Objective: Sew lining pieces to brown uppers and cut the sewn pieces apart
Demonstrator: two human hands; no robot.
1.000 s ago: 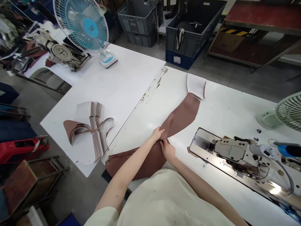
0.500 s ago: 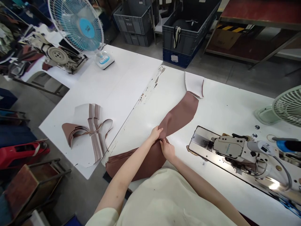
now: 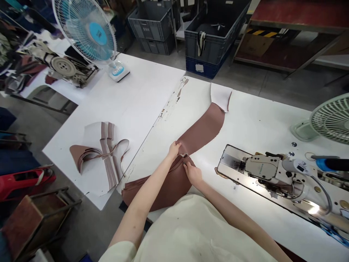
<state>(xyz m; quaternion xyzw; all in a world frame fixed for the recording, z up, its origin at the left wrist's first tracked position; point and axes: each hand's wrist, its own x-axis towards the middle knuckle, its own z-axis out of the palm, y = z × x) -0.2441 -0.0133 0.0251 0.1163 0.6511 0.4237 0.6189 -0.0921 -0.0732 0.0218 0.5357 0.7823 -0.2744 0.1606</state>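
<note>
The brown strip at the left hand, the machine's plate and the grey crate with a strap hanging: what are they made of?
Brown strip: perhaps leather or imitation leather, matt; its surface looks smooth, though coated cloth is possible.
Machine's plate: probably polished metal, from its silvery sheen.
Grey crate: likely moulded plastic, dull, with a thick rim.

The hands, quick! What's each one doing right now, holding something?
Left hand: closed, pinching the edge of the long brown piece.
Right hand: fingers bent, touching the brown stack; can't tell if it's gripping.

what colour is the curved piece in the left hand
The curved piece is reddish brown, best seen in the head view.
</note>
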